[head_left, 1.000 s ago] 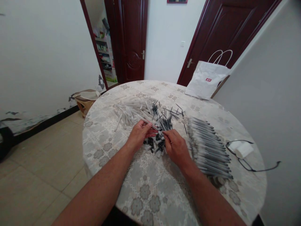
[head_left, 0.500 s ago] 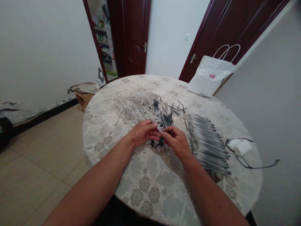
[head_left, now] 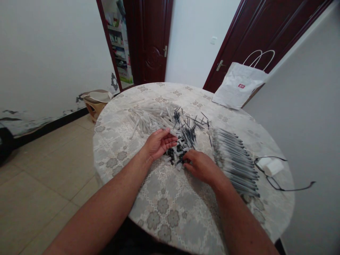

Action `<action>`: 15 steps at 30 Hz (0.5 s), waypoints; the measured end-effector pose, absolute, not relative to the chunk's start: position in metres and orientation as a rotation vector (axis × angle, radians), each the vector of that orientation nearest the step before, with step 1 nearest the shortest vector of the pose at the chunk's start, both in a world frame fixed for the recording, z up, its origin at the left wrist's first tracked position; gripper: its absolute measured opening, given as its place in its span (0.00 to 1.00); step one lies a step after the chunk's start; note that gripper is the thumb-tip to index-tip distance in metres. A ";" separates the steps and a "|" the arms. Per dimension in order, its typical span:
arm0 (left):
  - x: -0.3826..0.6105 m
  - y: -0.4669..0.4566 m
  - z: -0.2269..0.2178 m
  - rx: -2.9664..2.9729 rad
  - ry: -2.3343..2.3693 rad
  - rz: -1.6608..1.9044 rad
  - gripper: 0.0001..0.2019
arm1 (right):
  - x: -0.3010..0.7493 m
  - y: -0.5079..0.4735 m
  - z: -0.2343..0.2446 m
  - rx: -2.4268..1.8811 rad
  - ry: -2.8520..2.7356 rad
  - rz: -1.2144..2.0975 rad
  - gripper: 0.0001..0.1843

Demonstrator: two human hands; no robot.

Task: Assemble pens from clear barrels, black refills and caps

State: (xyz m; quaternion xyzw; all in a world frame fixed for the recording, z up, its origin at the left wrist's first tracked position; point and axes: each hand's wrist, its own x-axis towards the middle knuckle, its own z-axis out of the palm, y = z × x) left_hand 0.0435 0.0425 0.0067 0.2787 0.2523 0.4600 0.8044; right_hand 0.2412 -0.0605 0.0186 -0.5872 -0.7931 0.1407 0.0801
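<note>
**Digging into a heap of pen parts on a round table**

So the round table [head_left: 170, 212] has a flowery cloth on it and it's pretty crowded. On the far left there's a loose pile of white tubes [head_left: 147, 118], and right beside it is a tangle of thin dark refills [head_left: 189, 134] poking out every which way. Along the right side runs a neat row of pens [head_left: 236, 159] lying side by side, and further right sit a pair of glasses [head_left: 283, 180] with a small white pad [head_left: 272, 165] inside the frame. A white paper bag [head_left: 237, 90] leans at the far right edge in front of a dark door. Down on the floor to the left is a low stool [head_left: 95, 101].

Nothing blocks the hands. The little heap of black and white caps [head_left: 174, 156] lies right between them.

The left hand [head_left: 158, 143] is half curled with the palm showing, its fingertips touching a white tube at the near edge of that pile. I honestly can't tell if it's actually gripped.

The right hand [head_left: 202, 165] is palm down, with its fingers bunched and dipped into the right side of the caps. The back of the hand hides whether anything is pinched.
</note>
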 end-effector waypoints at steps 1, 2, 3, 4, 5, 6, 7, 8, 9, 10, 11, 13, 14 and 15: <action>0.044 0.043 0.006 0.599 0.548 0.988 0.10 | 0.240 -0.061 0.018 -1.768 -2.384 0.418 0.08; 0.044 0.043 0.006 0.602 0.557 0.989 0.10 | 0.239 -0.061 0.018 -1.778 -2.391 0.413 0.09; 0.044 0.043 0.006 0.605 0.564 0.989 0.11 | 0.238 -0.061 0.019 -1.784 -2.394 0.409 0.09; 0.044 0.043 0.006 0.607 0.571 0.987 0.11 | 0.237 -0.062 0.020 -1.787 -2.396 0.409 0.09; 0.044 0.043 0.006 0.609 0.575 0.986 0.11 | 0.237 -0.063 0.020 -1.787 -2.395 0.410 0.09; 0.044 0.043 0.007 0.611 0.578 0.985 0.11 | 0.237 -0.063 0.021 -1.789 -2.393 0.412 0.09; 0.044 0.042 0.008 0.613 0.579 0.984 0.10 | 0.236 -0.064 0.022 -1.791 -2.392 0.413 0.08; 0.045 0.042 0.008 0.615 0.580 0.985 0.10 | 0.236 -0.065 0.023 -1.791 -2.391 0.413 0.07; 0.045 0.041 0.008 0.618 0.579 0.984 0.10 | 0.236 -0.065 0.024 -1.790 -2.394 0.413 0.07; 0.045 0.041 0.009 0.619 0.580 0.984 0.10 | 0.237 -0.065 0.024 -1.789 -2.396 0.411 0.06; 0.045 0.041 0.009 0.622 0.582 0.984 0.10 | 0.237 -0.065 0.024 -1.787 -2.398 0.406 0.06; 0.045 0.040 0.009 0.628 0.585 0.981 0.10 | 0.238 -0.065 0.024 -1.780 -2.393 0.394 0.06; 0.045 0.040 0.008 0.633 0.585 0.980 0.11 | 0.238 -0.064 0.024 -1.779 -2.375 0.381 0.05; 0.044 0.040 0.008 0.642 0.582 0.980 0.11 | 0.239 -0.063 0.025 -1.773 -2.345 0.365 0.05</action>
